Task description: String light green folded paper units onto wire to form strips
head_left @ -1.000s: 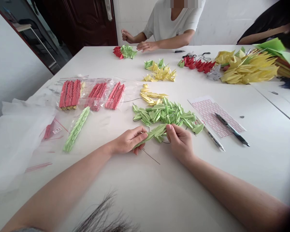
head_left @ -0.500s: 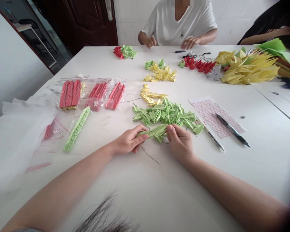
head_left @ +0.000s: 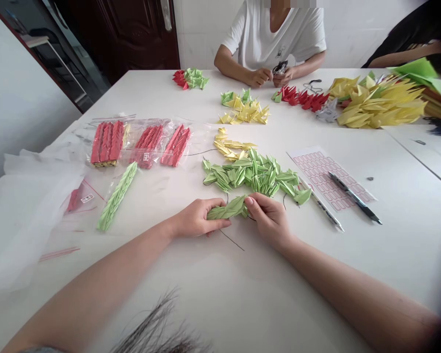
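We find the left hand and right hand now closer together, both gripping the green folded-paper strand, apparently compacting it

- Your place looks like a small craft workroom: a white table spreads beneath your fingers.
- Beyond your fingers, folded green paper pieces lie heaped, a co-worker across from you (the table is shared).
- Left of your fingers, bagged red pieces; to their right, a label sheet and pen.
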{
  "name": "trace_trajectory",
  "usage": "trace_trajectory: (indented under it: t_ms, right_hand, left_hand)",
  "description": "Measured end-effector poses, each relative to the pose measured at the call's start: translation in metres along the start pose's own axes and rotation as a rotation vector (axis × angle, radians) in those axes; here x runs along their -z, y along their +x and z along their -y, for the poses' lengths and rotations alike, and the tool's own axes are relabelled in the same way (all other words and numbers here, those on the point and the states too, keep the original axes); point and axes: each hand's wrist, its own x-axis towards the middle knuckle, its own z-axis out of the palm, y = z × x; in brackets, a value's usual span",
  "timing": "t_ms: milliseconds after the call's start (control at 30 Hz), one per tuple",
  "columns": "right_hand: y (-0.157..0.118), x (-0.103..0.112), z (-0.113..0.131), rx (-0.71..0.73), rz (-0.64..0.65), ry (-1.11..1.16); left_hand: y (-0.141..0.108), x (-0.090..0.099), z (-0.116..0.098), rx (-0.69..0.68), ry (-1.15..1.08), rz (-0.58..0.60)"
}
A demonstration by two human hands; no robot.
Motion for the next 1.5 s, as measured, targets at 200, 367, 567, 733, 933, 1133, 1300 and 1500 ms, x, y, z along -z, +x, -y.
trace_trajectory:
  t_ms: [200, 367, 567, 733, 933, 1133, 1300, 1500]
  right_hand:
    - [-0.002, -0.001, 0.000, 0.020, -0.041, 0.034]
    - [-0.003, -0.002, -0.003, 0.038, -0.082, 0.052]
    - [-0.003, -0.002, -0.005, 0.045, -0.074, 0.009]
    - [-0.004, -0.002, -0.006, 0.057, -0.027, -0.053]
    - [-0.003, -0.002, -0.003, 0.063, -0.002, -0.081]
    - [-0.001, -0.003, 0.006, 0.077, 0.102, -0.122]
    - [-0.001, -0.003, 0.006, 0.017, 0.154, -0.061]
    - [-0.002, -0.003, -0.001, -0.046, -0.058, 0.035]
  left_hand:
    - [0.001, -0.005, 0.003, 0.008, 0.026, -0.110]
    - [0.000, -0.007, 0.001, -0.036, 0.092, -0.148]
    - [-0.001, -0.009, -0.001, -0.040, 0.187, -0.162]
    - [-0.001, -0.007, 0.000, -0.062, 0.240, -0.121]
    - [-0.001, -0.006, 0.000, -0.032, 0.205, -0.087]
    - [-0.001, 0.001, -0.002, -0.020, -0.179, 0.098]
    - [0.001, 0.004, -0.003, 0.045, -0.343, 0.173]
    - [0.001, 0.006, -0.010, 0.141, -0.296, 0.180]
